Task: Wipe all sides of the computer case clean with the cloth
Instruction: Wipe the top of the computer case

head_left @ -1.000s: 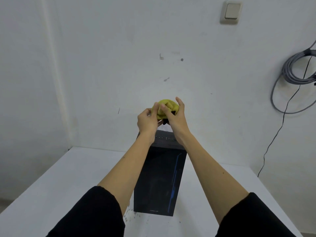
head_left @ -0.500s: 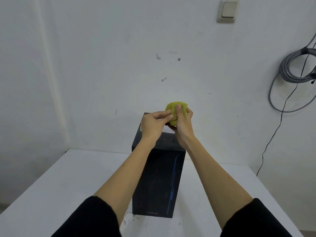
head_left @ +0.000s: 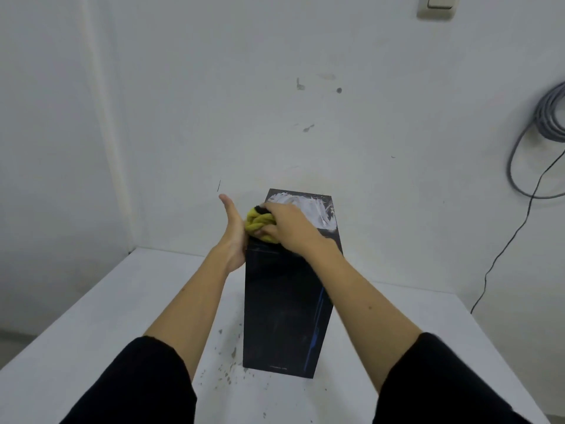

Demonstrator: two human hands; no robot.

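Right now the tall black rectangular computer case (head_left: 286, 313) stands upright on the white table (head_left: 91, 325), close to the white wall (head_left: 244, 87) at the back. Its top panel carries a broad white smear (head_left: 308, 209) across the far half, streaked as if dragged about. The person's right hand (head_left: 290, 223) sits on the near left part of that top, fingers curled round a bunched-up yellow cloth (head_left: 256, 223) and pressing it down onto the panel. A dark patch shows on the cloth's upper edge, though I cannot tell whether that is dirt or part of the fabric. The left hand (head_left: 234, 231) is flat and straight-fingered, held on edge against the case's upper left side, right beside the cloth, with the thumb pointing up and away; it holds nothing. Both forearms are bare, with black sleeves (head_left: 134, 384) pushed up past the elbows.

On the tabletop just left of the case's base lies a scatter of small dark specks (head_left: 227, 362). A beige wall switch (head_left: 437, 7) sits high on the wall to the right, and a coil of grey cable (head_left: 550, 117) hangs at the right edge of the room, with a thin black wire (head_left: 504, 249) trailing down from it behind the table. A few small marks dot the wall above the case.
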